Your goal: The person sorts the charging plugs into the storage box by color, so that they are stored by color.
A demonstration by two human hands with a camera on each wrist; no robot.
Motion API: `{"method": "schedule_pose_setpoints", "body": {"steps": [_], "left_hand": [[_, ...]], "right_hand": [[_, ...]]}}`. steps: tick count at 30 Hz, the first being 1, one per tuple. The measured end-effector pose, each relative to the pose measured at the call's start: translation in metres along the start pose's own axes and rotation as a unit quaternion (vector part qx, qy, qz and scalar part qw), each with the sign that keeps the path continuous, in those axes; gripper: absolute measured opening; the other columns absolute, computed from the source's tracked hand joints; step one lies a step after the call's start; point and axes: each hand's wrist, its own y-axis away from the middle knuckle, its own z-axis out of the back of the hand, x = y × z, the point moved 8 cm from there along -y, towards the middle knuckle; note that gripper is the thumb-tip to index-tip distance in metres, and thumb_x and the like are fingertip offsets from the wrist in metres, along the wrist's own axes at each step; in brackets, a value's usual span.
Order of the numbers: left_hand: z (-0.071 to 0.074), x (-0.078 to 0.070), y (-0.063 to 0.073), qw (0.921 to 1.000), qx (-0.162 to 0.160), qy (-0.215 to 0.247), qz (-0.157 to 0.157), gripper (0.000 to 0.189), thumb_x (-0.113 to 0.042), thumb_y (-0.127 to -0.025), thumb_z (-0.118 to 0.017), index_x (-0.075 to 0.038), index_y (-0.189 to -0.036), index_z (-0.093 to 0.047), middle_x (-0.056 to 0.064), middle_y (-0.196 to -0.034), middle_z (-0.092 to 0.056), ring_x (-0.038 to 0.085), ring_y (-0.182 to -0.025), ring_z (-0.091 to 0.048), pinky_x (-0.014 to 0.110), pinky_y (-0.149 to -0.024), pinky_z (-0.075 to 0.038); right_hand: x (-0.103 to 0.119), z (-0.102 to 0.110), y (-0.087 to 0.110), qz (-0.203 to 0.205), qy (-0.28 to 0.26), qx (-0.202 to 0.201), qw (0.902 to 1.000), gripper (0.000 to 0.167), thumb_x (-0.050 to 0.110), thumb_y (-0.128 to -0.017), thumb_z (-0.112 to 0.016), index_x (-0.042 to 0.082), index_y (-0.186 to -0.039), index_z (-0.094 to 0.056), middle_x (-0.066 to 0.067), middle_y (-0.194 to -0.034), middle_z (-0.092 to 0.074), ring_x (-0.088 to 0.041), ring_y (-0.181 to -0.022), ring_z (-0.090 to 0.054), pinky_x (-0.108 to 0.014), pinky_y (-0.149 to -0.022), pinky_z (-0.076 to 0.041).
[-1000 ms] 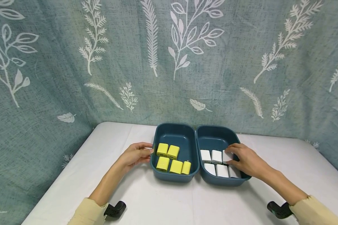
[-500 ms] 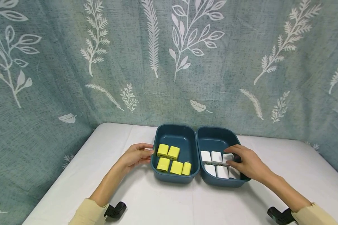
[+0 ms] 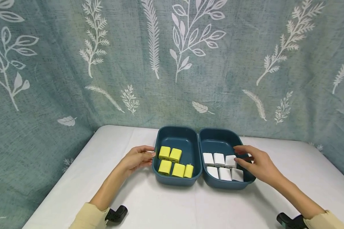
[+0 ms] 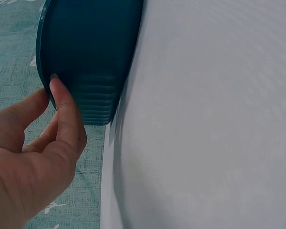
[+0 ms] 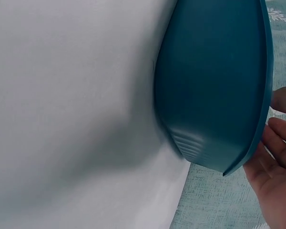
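Note:
Two dark blue tubs stand side by side in the head view. The left tub [image 3: 192,152] contains several yellow charger blocks [image 3: 165,167], one narrower than the others. In the right tub [image 3: 218,140] lie several white charger blocks [image 3: 225,174] in two rows. My left hand [image 3: 137,159] pinches the left tub's outer rim between thumb and fingers, as the left wrist view also shows. Over the right tub's right rim is my right hand [image 3: 256,162], fingers parted and holding nothing. Its fingertips are close to the rightmost white charger block [image 3: 230,161] of the back row.
Both tubs sit on a white-covered table [image 3: 172,206], near its back edge. Behind them hangs a grey-green curtain [image 3: 229,70] with white leaf prints. Black wrist devices show at the left sleeve [image 3: 89,216] and right sleeve [image 3: 326,221].
My right hand has let go of the rightmost back-row white charger block and drawn slightly right, its fingers spreading apart. The left hand keeps its place on the tub.

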Motion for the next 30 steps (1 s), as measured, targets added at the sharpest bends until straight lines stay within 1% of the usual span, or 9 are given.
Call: {"method": "schedule_pose_setpoints", "body": {"steps": [6,9,12,17,19,21,24,28,30], "left_hand": [[0.002,-0.001,0.001,1.0000,-0.002,0.002,0.000,0.041,-0.003,-0.097,-0.061,0.012,-0.133,-0.050,0.011,-0.094,-0.064,0.013,-0.074,-0.064,0.024,-0.071,-0.057],[0.002,0.000,0.000,1.0000,-0.003,0.002,-0.001,0.041,-0.003,-0.096,-0.062,0.012,-0.133,-0.050,0.012,-0.095,-0.065,0.013,-0.073,-0.064,0.024,-0.070,-0.057],[0.001,0.000,0.000,1.0000,-0.001,0.000,-0.001,0.041,-0.004,-0.097,-0.062,0.012,-0.133,-0.050,0.013,-0.096,-0.064,0.013,-0.074,-0.064,0.023,-0.069,-0.057],[0.003,0.000,0.000,0.9997,-0.005,-0.024,-0.002,0.040,-0.006,-0.097,-0.063,0.011,-0.132,-0.052,0.013,-0.096,-0.064,0.014,-0.075,-0.064,0.026,-0.072,-0.057],[0.004,-0.001,0.002,0.9991,-0.006,-0.043,-0.005,0.040,-0.008,-0.096,-0.064,0.010,-0.130,-0.054,0.012,-0.095,-0.064,0.015,-0.075,-0.063,0.029,-0.074,-0.057],[0.004,-0.003,0.004,0.9975,-0.004,-0.070,-0.006,0.039,-0.011,-0.097,-0.064,0.010,-0.129,-0.055,0.011,-0.095,-0.064,0.016,-0.076,-0.063,0.032,-0.076,-0.057],[0.009,-0.007,0.007,0.9936,-0.012,-0.112,-0.011,0.037,-0.015,-0.099,-0.062,0.009,-0.127,-0.057,0.012,-0.098,-0.064,0.019,-0.080,-0.063,0.035,-0.077,-0.058],[0.016,-0.022,0.012,0.9825,-0.039,-0.178,-0.038,0.038,-0.019,-0.103,-0.056,0.008,-0.130,-0.055,0.022,-0.112,-0.062,0.029,-0.094,-0.065,0.037,-0.082,-0.057],[0.019,-0.034,0.015,0.9712,-0.057,-0.224,-0.060,0.044,-0.023,-0.105,-0.053,0.007,-0.137,-0.049,0.026,-0.126,-0.057,0.035,-0.110,-0.061,0.041,-0.090,-0.054]], "right_hand": [[-0.002,0.006,0.001,0.008,0.006,-0.025,0.9997,0.036,0.010,-0.090,-0.074,0.008,-0.125,-0.066,-0.005,-0.115,-0.069,-0.016,-0.097,-0.064,-0.020,-0.079,-0.053],[-0.002,0.009,0.003,0.021,0.010,-0.033,0.9992,0.035,0.007,-0.090,-0.074,0.008,-0.124,-0.066,-0.004,-0.114,-0.069,-0.013,-0.097,-0.063,-0.014,-0.079,-0.050],[-0.003,0.015,0.004,0.038,0.014,-0.044,0.9982,0.035,0.003,-0.089,-0.073,0.006,-0.123,-0.065,-0.006,-0.114,-0.069,-0.009,-0.099,-0.061,-0.012,-0.078,-0.050],[-0.012,0.024,0.005,0.036,0.043,-0.051,0.9971,0.031,0.003,-0.094,-0.067,0.003,-0.125,-0.064,-0.013,-0.115,-0.067,-0.021,-0.100,-0.063,-0.009,-0.076,-0.048],[-0.018,0.025,0.006,0.026,0.058,-0.047,0.9968,0.030,0.005,-0.097,-0.064,0.001,-0.126,-0.063,-0.016,-0.116,-0.066,-0.028,-0.101,-0.063,-0.019,-0.077,-0.052],[-0.023,0.025,0.008,0.013,0.066,-0.041,0.9969,0.030,0.008,-0.099,-0.060,-0.001,-0.128,-0.061,-0.019,-0.118,-0.065,-0.035,-0.103,-0.062,-0.034,-0.079,-0.054],[-0.029,0.023,0.009,-0.004,0.073,-0.024,0.9970,0.032,0.013,-0.102,-0.057,-0.004,-0.129,-0.059,-0.024,-0.121,-0.062,-0.043,-0.110,-0.057,-0.057,-0.084,-0.047],[-0.037,0.022,0.006,-0.029,0.082,0.008,0.9962,0.039,0.021,-0.106,-0.049,-0.007,-0.133,-0.055,-0.030,-0.128,-0.057,-0.051,-0.118,-0.049,-0.063,-0.091,-0.039],[-0.041,0.023,0.004,-0.045,0.088,0.024,0.9948,0.043,0.024,-0.107,-0.046,-0.008,-0.136,-0.052,-0.032,-0.131,-0.054,-0.052,-0.120,-0.047,-0.064,-0.094,-0.038]]}}
